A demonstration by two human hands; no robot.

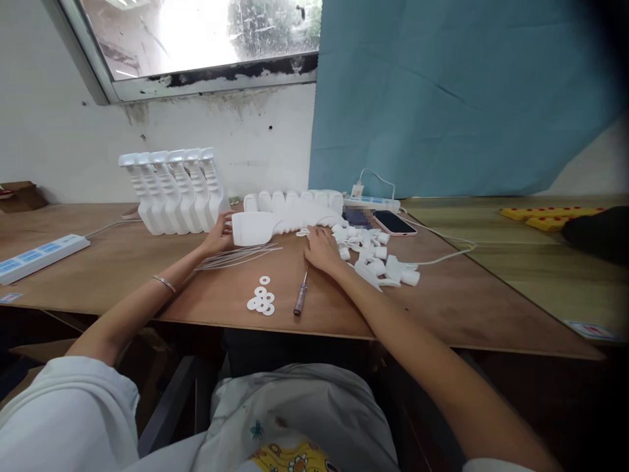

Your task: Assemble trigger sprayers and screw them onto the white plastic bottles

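Observation:
A white plastic bottle (253,229) with a ribbed neck lies on its side across the table. At its wide base, the fingers of my left hand (219,237) curl against the end and grip it. My right hand (323,249) is palm down by the bottle's neck, fingers bent; whatever is under them is hidden. Small flat white pieces (303,232) lie at its fingertips. White spray trigger heads (376,255) are heaped just right of that hand. Below it lies a screwdriver (300,298) with its shaft pointing up toward my wrist. White ring washers (262,300) sit in a loose cluster nearer me.
Several white bottles (179,193) stand in a row at the back left; more bottles (295,200) lie behind the held one. Thin white tubes (236,257) lie beside my left hand. A phone (394,223) and power strips (44,255) are on the table (466,308).

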